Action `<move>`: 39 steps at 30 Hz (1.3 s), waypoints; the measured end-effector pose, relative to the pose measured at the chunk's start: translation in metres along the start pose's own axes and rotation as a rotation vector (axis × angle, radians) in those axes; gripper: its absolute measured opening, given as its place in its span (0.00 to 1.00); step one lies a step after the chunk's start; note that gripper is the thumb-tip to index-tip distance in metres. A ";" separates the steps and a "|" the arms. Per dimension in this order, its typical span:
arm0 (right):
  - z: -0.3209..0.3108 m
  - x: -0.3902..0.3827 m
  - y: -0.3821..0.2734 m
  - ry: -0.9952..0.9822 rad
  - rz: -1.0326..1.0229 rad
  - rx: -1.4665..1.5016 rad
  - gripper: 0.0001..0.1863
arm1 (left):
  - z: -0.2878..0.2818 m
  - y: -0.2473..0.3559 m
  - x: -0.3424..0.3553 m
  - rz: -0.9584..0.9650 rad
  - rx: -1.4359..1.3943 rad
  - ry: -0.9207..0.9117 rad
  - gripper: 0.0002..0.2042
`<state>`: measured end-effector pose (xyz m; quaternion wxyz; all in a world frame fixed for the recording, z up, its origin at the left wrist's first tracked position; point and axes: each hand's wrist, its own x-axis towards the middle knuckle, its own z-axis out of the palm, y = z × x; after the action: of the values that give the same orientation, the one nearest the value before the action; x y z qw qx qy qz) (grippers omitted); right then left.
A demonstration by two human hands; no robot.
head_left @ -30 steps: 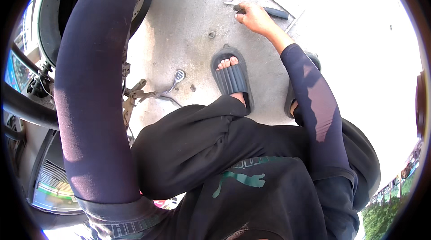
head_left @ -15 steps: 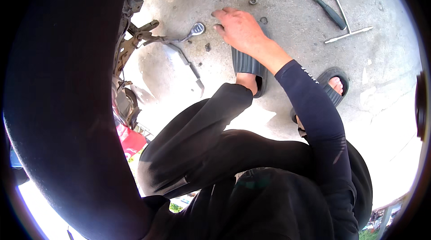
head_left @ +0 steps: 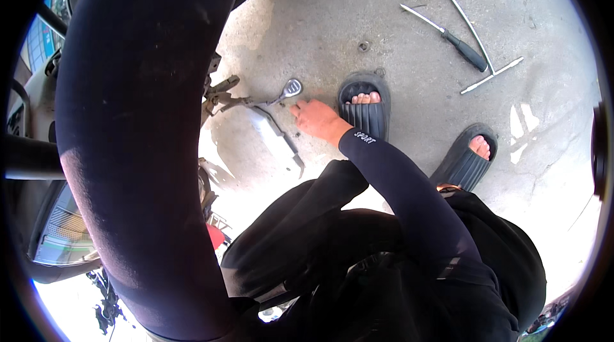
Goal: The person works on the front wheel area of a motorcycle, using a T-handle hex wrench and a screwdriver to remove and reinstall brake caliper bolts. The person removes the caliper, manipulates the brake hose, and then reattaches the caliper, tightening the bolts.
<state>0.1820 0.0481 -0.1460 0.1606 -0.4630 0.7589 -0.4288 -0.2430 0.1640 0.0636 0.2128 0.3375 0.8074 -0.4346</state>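
My right hand (head_left: 316, 120) is low over the concrete floor, just right of a ratchet wrench (head_left: 292, 88) with a chrome head. Its fingers look curled together, and whatever they might hold is hidden beneath them. A pale, angular plate-like part (head_left: 276, 137) with a dark edge lies left of the hand. My left arm (head_left: 144, 143), in a dark sleeve, fills the left side and reaches up past the top edge. The left hand itself is out of sight.
A black-handled screwdriver (head_left: 465, 51) and a T-handle wrench (head_left: 492, 75) lie at the far right. A small round metal piece (head_left: 364, 46) sits beyond my sandalled foot (head_left: 364, 102). Metal vehicle parts (head_left: 220, 91) stick out beside my left arm.
My right hand has come down and toward me, its spread fingers now curled in near the ratchet wrench. The view has shifted, showing more of the vehicle at left.
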 end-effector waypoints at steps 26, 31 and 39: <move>-0.148 -0.126 0.085 0.512 0.672 0.180 0.10 | -0.028 0.004 0.013 0.081 -0.049 -0.468 0.23; -0.155 -0.141 0.082 0.767 0.758 0.363 0.11 | -0.041 0.009 0.009 0.105 -0.062 -0.517 0.25; -0.160 -0.141 0.093 0.993 0.692 0.622 0.12 | -0.059 0.023 0.019 0.077 -0.181 -0.704 0.27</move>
<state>0.0998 0.2656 -0.1488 0.0467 0.1258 0.6885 -0.7127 -0.2415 0.2298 0.0701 0.5231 0.1773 0.7064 -0.4427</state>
